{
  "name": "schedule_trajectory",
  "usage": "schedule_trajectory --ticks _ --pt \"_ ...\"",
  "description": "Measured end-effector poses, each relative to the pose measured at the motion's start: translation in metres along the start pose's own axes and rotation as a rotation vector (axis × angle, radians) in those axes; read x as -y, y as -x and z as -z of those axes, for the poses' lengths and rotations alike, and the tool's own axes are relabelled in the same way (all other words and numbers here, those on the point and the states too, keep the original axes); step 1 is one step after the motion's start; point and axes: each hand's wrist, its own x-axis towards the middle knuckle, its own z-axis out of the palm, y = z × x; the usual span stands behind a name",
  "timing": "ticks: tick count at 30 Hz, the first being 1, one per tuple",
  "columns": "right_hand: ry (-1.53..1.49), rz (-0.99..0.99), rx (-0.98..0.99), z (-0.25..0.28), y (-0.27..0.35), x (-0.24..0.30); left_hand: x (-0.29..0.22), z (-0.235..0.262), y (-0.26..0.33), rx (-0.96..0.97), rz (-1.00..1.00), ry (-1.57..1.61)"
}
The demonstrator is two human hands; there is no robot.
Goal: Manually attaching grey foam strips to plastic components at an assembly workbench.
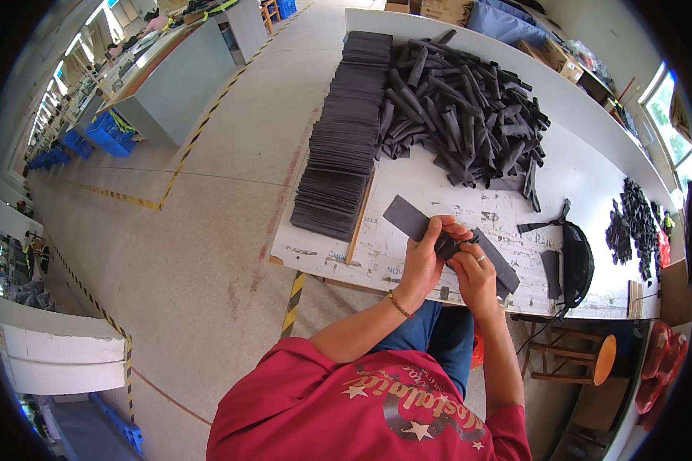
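Above the table's near edge, my left hand (423, 261) is closed on a flat dark grey fabric strip (405, 218), one end of which sticks out to the upper left. Close beside it, my right hand (477, 278) pinches the dark fabric at the strip's other end, where it looks folded or bunched. The fingers partly cover that spot. Just right of the right hand, more dark fabric pieces (502, 265) lie on the white table (454, 201). A long, tightly packed row of flat dark pieces (334, 154) runs along the table's left side.
A large heap of rolled dark fabric pieces (469, 107) covers the table's far middle. To the right are a black bag-like item (577, 265) with a strap and a smaller dark pile (637, 230). A wooden stool (603, 359) stands below the table at right.
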Motion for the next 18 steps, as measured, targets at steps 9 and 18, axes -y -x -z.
schedule_trajectory --ticks 9,18 --pt "-0.021 -0.017 -0.004 -0.0064 0.0007 -0.0004 0.0045 0.0068 -0.0013 0.008 -0.056 -0.011" --pt "-0.019 -0.039 -0.004 -0.005 0.0036 0.0039 0.0054 0.0073 -0.0018 -0.014 -0.033 -0.007"
